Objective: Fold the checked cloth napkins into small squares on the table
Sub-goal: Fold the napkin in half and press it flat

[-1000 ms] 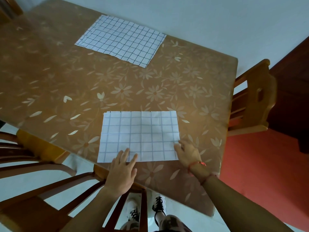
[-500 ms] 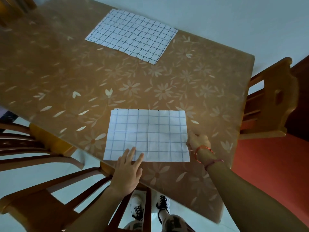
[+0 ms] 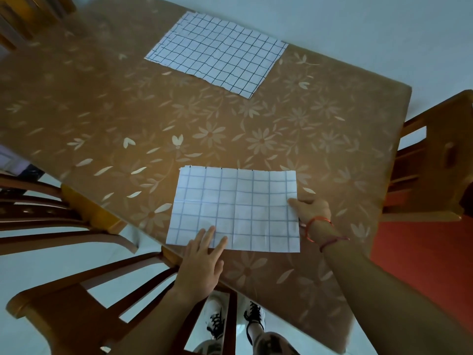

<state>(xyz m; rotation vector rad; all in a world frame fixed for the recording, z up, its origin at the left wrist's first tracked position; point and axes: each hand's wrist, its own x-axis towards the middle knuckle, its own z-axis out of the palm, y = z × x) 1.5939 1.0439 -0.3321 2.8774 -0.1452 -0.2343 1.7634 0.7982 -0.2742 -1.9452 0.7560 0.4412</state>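
A white checked napkin [image 3: 238,208], folded once into a rectangle, lies flat near the table's front edge. My left hand [image 3: 202,262] rests on its near left edge with straight fingers pressing the cloth down. My right hand [image 3: 311,210] pinches the middle of the napkin's right edge, thumb on top of the cloth. A second checked napkin [image 3: 217,52] with darker lines lies spread flat at the far side of the table, out of reach of both hands.
The table [image 3: 102,111] has a brown cover with pale flower prints. Wooden chairs stand at the left [image 3: 64,226], below me [image 3: 76,303] and at the right [image 3: 440,155]. The table's near edge runs diagonally just under the napkin. My shoes [image 3: 235,321] show on the floor.
My right hand has slid from the napkin's near right corner up to the middle of its right edge. My left hand has stayed on the near edge. The view shifted slightly.
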